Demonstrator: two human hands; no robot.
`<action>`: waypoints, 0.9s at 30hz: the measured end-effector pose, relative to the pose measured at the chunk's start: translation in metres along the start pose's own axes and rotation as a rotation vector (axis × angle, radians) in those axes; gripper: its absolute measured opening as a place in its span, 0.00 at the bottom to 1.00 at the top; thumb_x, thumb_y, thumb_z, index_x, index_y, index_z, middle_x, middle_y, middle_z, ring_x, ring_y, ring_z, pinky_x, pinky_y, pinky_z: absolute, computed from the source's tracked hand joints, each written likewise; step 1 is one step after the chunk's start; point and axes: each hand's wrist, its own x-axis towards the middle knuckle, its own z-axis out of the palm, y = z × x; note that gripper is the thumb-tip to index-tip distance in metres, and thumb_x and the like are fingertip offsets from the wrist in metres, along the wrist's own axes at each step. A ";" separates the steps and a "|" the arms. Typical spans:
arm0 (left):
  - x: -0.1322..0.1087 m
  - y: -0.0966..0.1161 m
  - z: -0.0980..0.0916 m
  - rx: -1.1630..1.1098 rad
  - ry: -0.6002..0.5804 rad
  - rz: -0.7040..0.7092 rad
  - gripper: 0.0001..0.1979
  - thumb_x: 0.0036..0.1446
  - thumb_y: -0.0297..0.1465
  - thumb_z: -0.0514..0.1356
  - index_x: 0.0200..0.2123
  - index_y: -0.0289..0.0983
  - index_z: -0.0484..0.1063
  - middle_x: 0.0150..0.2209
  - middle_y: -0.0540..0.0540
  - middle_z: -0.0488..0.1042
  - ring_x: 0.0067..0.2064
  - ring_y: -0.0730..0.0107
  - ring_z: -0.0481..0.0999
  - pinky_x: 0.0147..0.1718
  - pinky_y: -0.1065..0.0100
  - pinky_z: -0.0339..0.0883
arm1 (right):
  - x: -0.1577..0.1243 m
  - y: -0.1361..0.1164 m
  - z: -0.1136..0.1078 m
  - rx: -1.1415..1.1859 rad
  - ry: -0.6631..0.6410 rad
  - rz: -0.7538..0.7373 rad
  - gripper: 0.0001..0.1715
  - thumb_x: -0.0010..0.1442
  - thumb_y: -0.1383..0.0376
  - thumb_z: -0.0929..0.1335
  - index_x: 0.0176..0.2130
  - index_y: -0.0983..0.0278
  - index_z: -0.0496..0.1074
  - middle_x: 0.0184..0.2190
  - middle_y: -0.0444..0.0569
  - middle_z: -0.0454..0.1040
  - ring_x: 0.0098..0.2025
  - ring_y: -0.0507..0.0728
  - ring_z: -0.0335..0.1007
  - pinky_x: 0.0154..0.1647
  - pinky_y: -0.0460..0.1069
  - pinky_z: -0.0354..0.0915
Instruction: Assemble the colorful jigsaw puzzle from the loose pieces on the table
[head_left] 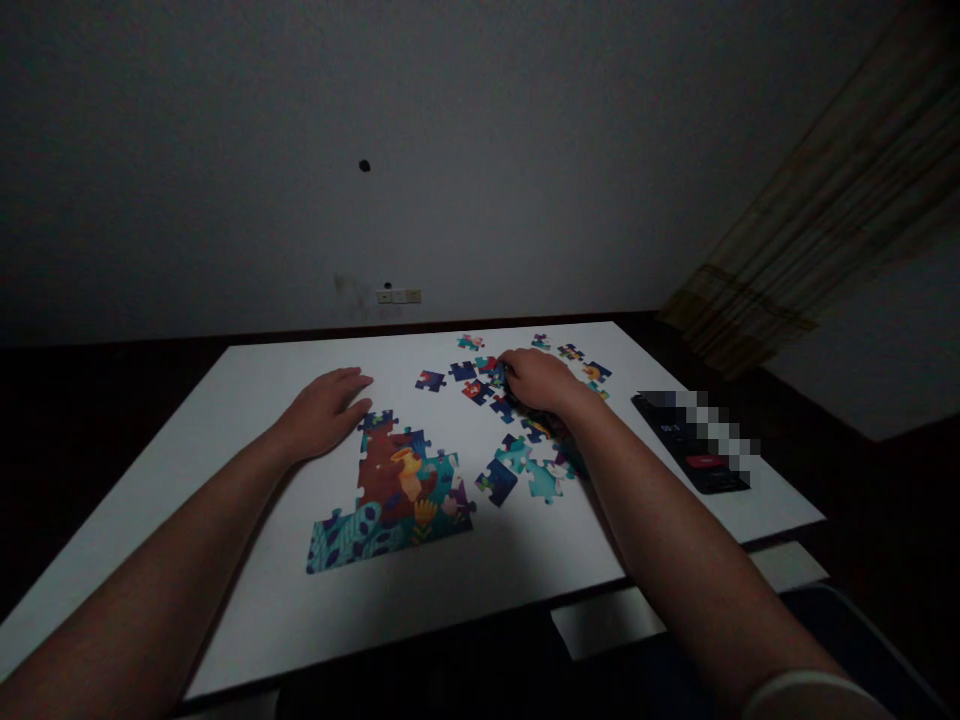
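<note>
A partly joined jigsaw (394,490), with a brown figure on teal and blue leaves, lies on the white table (247,590). My left hand (328,408) rests flat on the table, fingers stretched, touching the jigsaw's top left corner. My right hand (541,381) reaches into a scatter of loose puzzle pieces (517,465), its fingers curled down onto pieces near a dark blue and red one (478,391). What the fingertips grip is hidden. More loose pieces (430,380) lie between the two hands.
A dark flat box (694,445) lies at the table's right edge. The wall behind carries a socket plate (398,296). A curtain (810,230) hangs at the right. White sheets (607,620) stick out below the table's near edge.
</note>
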 end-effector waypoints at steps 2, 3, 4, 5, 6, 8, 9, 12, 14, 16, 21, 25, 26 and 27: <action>0.000 0.002 -0.001 -0.007 -0.002 0.004 0.40 0.73 0.57 0.51 0.72 0.38 0.80 0.77 0.33 0.76 0.80 0.37 0.71 0.80 0.37 0.62 | 0.001 0.002 0.002 -0.011 0.009 0.019 0.26 0.79 0.66 0.64 0.67 0.65 0.82 0.65 0.68 0.85 0.63 0.72 0.83 0.59 0.59 0.71; 0.000 0.002 -0.001 -0.009 -0.004 0.006 0.39 0.74 0.57 0.52 0.71 0.38 0.80 0.77 0.33 0.76 0.80 0.36 0.71 0.80 0.37 0.61 | 0.001 0.001 0.002 -0.013 0.012 0.026 0.26 0.79 0.66 0.64 0.67 0.64 0.82 0.65 0.67 0.85 0.62 0.72 0.84 0.59 0.59 0.71; 0.000 0.002 -0.001 -0.011 -0.004 0.008 0.38 0.74 0.56 0.52 0.71 0.38 0.80 0.76 0.33 0.76 0.80 0.36 0.71 0.80 0.36 0.61 | 0.000 0.001 0.002 -0.011 0.007 0.028 0.26 0.79 0.66 0.64 0.68 0.64 0.82 0.65 0.67 0.85 0.62 0.72 0.84 0.58 0.59 0.72; 0.000 0.002 -0.001 -0.013 -0.001 0.009 0.38 0.74 0.56 0.52 0.71 0.37 0.80 0.76 0.32 0.76 0.80 0.35 0.70 0.80 0.36 0.61 | 0.000 0.000 0.002 -0.008 0.001 0.031 0.26 0.79 0.65 0.64 0.67 0.63 0.82 0.65 0.67 0.85 0.61 0.72 0.84 0.58 0.59 0.72; 0.000 0.003 -0.001 -0.016 0.001 0.011 0.38 0.74 0.55 0.53 0.71 0.37 0.80 0.76 0.31 0.76 0.80 0.34 0.70 0.80 0.36 0.61 | -0.001 -0.001 0.002 -0.007 -0.004 0.034 0.25 0.79 0.65 0.64 0.67 0.63 0.82 0.65 0.66 0.85 0.61 0.71 0.84 0.57 0.59 0.72; 0.000 0.003 -0.001 -0.020 0.006 0.009 0.38 0.74 0.55 0.53 0.71 0.36 0.80 0.76 0.31 0.76 0.80 0.34 0.70 0.80 0.36 0.61 | -0.002 -0.003 0.000 -0.012 -0.010 0.033 0.24 0.79 0.64 0.64 0.65 0.63 0.82 0.64 0.66 0.85 0.59 0.71 0.84 0.54 0.59 0.72; 0.000 0.003 -0.001 -0.020 0.007 0.006 0.38 0.73 0.55 0.53 0.71 0.37 0.80 0.76 0.31 0.76 0.80 0.34 0.70 0.81 0.36 0.61 | -0.003 -0.004 -0.001 -0.016 -0.011 0.027 0.24 0.79 0.63 0.64 0.64 0.63 0.83 0.64 0.66 0.85 0.59 0.72 0.84 0.53 0.59 0.72; -0.001 0.004 -0.002 -0.015 -0.004 -0.003 0.39 0.73 0.56 0.53 0.71 0.36 0.80 0.77 0.31 0.75 0.80 0.34 0.70 0.81 0.37 0.60 | -0.003 -0.005 -0.001 -0.019 -0.006 0.008 0.24 0.79 0.63 0.63 0.63 0.63 0.83 0.63 0.66 0.85 0.58 0.72 0.84 0.52 0.60 0.73; -0.001 0.004 -0.003 -0.014 -0.014 -0.009 0.39 0.73 0.56 0.53 0.72 0.36 0.80 0.77 0.30 0.74 0.80 0.34 0.70 0.81 0.36 0.60 | -0.003 -0.003 0.000 -0.012 -0.002 -0.001 0.24 0.80 0.62 0.63 0.64 0.63 0.82 0.64 0.65 0.85 0.59 0.73 0.83 0.53 0.61 0.73; -0.001 0.005 -0.004 -0.015 -0.018 -0.013 0.39 0.73 0.56 0.53 0.72 0.37 0.79 0.78 0.31 0.74 0.80 0.34 0.70 0.80 0.36 0.61 | -0.002 -0.002 0.001 -0.002 0.002 -0.003 0.24 0.80 0.62 0.64 0.65 0.62 0.82 0.65 0.64 0.85 0.60 0.73 0.83 0.54 0.61 0.73; -0.001 0.003 -0.004 -0.007 -0.022 -0.008 0.39 0.73 0.57 0.52 0.72 0.39 0.79 0.77 0.33 0.75 0.80 0.36 0.70 0.80 0.38 0.61 | -0.002 0.000 0.001 0.009 0.001 -0.002 0.23 0.81 0.61 0.64 0.65 0.61 0.83 0.64 0.63 0.85 0.60 0.71 0.83 0.55 0.60 0.72; -0.001 0.002 -0.003 -0.009 -0.013 -0.001 0.41 0.73 0.58 0.52 0.72 0.37 0.80 0.77 0.32 0.75 0.79 0.36 0.71 0.81 0.40 0.61 | -0.002 0.000 0.002 0.027 -0.005 -0.002 0.24 0.81 0.61 0.64 0.66 0.62 0.82 0.64 0.65 0.85 0.61 0.73 0.83 0.58 0.61 0.72; -0.001 0.002 -0.003 -0.012 -0.011 -0.001 0.40 0.73 0.58 0.53 0.72 0.37 0.80 0.77 0.32 0.75 0.79 0.36 0.71 0.81 0.39 0.61 | -0.002 0.000 0.003 0.028 -0.006 -0.005 0.25 0.81 0.61 0.65 0.67 0.62 0.82 0.65 0.66 0.84 0.62 0.73 0.82 0.59 0.61 0.72; -0.001 0.003 -0.003 -0.014 -0.008 -0.004 0.40 0.73 0.57 0.53 0.72 0.37 0.80 0.77 0.31 0.75 0.79 0.35 0.71 0.81 0.39 0.61 | -0.002 0.000 0.003 0.025 -0.004 -0.007 0.25 0.81 0.61 0.65 0.68 0.63 0.82 0.65 0.67 0.83 0.62 0.74 0.82 0.60 0.61 0.72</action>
